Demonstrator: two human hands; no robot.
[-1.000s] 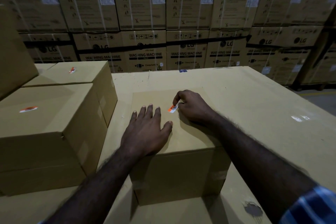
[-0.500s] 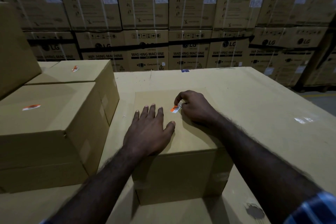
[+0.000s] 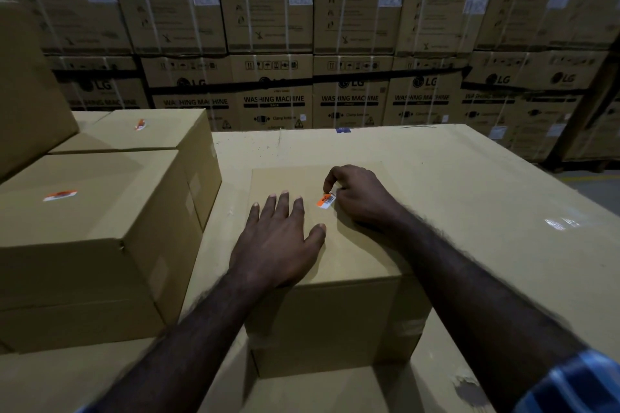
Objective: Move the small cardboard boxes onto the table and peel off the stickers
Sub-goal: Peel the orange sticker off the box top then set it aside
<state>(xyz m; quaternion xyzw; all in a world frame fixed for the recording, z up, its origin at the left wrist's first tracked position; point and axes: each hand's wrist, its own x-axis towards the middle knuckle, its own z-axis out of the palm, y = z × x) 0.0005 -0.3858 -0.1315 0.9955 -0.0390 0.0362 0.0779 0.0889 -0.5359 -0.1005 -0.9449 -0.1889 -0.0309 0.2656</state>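
Since a second ago: sticker (image 3: 326, 200) has lifted further off the box top, its free end now raised by the right hand, while the left hand has barely shifted.
Small cardboard box (image 3: 339, 312): sits on the counter (image 3: 486, 211) right in front of the person, already moved there, so the peeling can be done against a firm surface.
Left hand (image 3: 280, 241): lies flat on the box top, fingers (image 3: 283, 203) straight and spread, holding nothing; probably it pins the box so the pull does not drag it.
Right hand (image 3: 357, 196): curled, thumb and forefinger pinching the sticker's near end to strip it.
Stacked boxes (image 3: 84, 238): left of the counter, each bearing an orange sticker (image 3: 60, 195), apparently waiting their turn.
Washing machine cartons (image 3: 275, 84): walled up behind, well apart.
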